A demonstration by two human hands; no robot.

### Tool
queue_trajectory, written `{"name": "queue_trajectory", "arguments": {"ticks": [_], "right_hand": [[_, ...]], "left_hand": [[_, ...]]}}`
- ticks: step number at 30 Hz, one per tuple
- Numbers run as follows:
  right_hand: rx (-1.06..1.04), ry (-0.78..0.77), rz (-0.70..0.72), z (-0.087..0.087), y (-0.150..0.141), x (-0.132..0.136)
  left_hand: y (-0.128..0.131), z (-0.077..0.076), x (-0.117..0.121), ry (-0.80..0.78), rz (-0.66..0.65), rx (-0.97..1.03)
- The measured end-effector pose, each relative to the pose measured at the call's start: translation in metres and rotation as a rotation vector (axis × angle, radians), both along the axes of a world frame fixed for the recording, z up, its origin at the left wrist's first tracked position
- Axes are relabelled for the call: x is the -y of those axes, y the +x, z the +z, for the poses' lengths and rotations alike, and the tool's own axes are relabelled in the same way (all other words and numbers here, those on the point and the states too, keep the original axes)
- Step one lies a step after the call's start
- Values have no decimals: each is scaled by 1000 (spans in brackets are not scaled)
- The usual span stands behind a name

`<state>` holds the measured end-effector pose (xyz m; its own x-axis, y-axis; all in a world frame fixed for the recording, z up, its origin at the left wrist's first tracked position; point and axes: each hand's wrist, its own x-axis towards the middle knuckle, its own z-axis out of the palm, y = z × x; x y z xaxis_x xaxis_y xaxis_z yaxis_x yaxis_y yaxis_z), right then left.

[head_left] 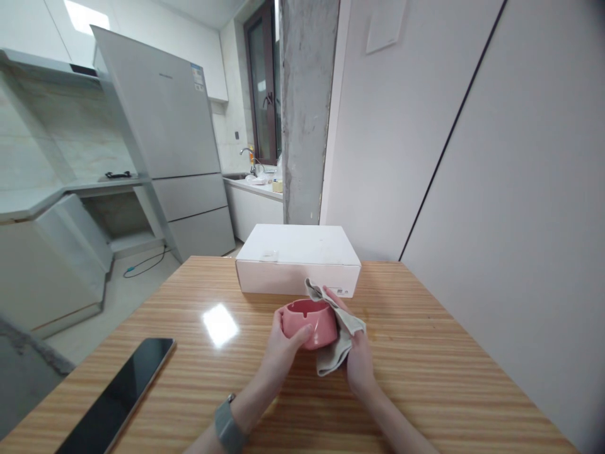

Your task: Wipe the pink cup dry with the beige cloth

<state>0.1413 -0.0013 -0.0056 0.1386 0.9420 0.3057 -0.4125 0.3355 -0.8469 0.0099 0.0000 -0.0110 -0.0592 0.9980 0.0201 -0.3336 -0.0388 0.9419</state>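
A pink ashtray (314, 328) with a notched rim is held above the table, its open top facing up and slightly tilted. My left hand (286, 337) grips it from the left, thumb across the front wall. A watch with a grey-green strap (229, 427) is on the left wrist. In my right hand (357, 359) is a light grey cloth (343, 337), pressed against the ashtray's right side. Part of the right fingers is hidden behind the cloth.
A white box (297, 277) lies on the wood-grain table (449, 366) just beyond my hands. A black smartphone (120, 397) rests at the left. Behind the table are a grey fridge (161, 113), a concrete pillar (307, 113) and a white wall panel (515, 164).
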Motion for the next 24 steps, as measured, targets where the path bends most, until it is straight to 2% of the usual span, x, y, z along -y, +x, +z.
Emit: {"name": "queue_trajectory", "arguments": {"ticks": [2,7,10,13,18,20,24], "right_hand": [[57,25,-21,0,0,1],[65,-11,-162,4,7,-3],[27,-39,-208,1,14,-9],[-3,-10,-166,-4,14,-11],[-30,-25,-36,2,8,-5],[-6,-52,-31,5,6,-3],[-36,-58,14,4,1,-2]], "left_hand": [[0,2,1,-9,-2,-15],[-1,-2,-2,-75,-182,225],[-2,-3,-3,-47,-169,195],[-2,0,-1,-10,-180,195],[-1,-1,-1,-46,-346,279],[-1,-4,-2,-47,-320,270],[-1,-8,-5,-15,-101,124]]}}
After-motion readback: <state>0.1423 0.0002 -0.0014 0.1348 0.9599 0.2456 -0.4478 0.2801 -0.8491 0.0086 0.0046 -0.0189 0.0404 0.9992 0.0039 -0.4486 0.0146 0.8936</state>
